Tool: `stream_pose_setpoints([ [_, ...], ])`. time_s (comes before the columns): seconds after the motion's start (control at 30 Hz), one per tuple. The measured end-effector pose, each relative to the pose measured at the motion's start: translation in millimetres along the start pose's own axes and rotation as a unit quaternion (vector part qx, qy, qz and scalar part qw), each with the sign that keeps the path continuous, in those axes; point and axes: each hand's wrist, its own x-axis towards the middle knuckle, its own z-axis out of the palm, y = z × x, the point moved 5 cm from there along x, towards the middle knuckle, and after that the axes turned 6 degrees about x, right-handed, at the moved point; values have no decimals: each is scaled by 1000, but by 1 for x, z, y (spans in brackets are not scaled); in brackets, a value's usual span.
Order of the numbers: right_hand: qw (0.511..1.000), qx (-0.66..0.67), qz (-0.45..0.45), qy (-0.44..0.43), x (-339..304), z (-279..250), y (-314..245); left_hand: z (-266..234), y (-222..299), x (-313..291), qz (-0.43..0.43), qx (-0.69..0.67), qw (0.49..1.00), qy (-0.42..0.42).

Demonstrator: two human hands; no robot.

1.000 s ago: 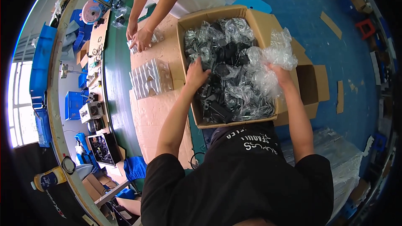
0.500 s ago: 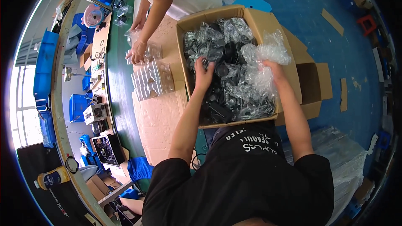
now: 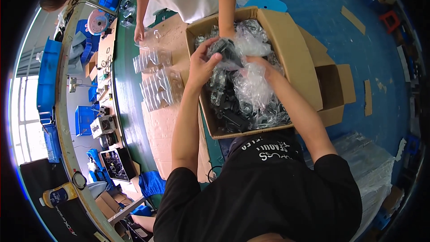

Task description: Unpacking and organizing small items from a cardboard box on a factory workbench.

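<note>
A large cardboard box [image 3: 208, 123] in front of me holds many black parts in clear plastic bags. Above its left half, my left hand [image 3: 202, 65] is closed on a black part in a clear bag [image 3: 227, 51], thumb on the near side. My right hand [image 3: 264, 66] has its fingers curled into a bundle of crumpled clear plastic bags [image 3: 253, 87] over the middle of the box; its fingertips are partly hidden by the plastic. A co-worker's arm [image 3: 226, 9] reaches into the far side of the box, close beyond my left hand.
Left of the box, clear plastic trays [image 3: 160, 88] lie on flattened cardboard [image 3: 163, 141] atop a green table [image 3: 134, 121]. The co-worker's other hand [image 3: 139, 33] hangs beside them. Another open carton [image 3: 329, 85] stands to the right on the blue floor [image 3: 385, 121].
My left hand has lifted a bagged black part. My right hand has brought the plastic bundle leftward and inward. The co-worker's arm has moved from the trays into the box.
</note>
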Motion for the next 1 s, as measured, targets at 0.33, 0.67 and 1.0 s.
stream_pose_setpoints([
  [0.33, 992, -81, 92, 10, -16, 7, 19, 21, -11, -21, -28, -153, 984, -87],
  [0.67, 808, -590, -10, -6, 8, -42, -32, -7, -9, 7, 2, -57, 991, 118],
  [1.0, 945, -216, -246, 5, 22, -25, -86, -2, 23, 55, 136, 144, 969, 148],
])
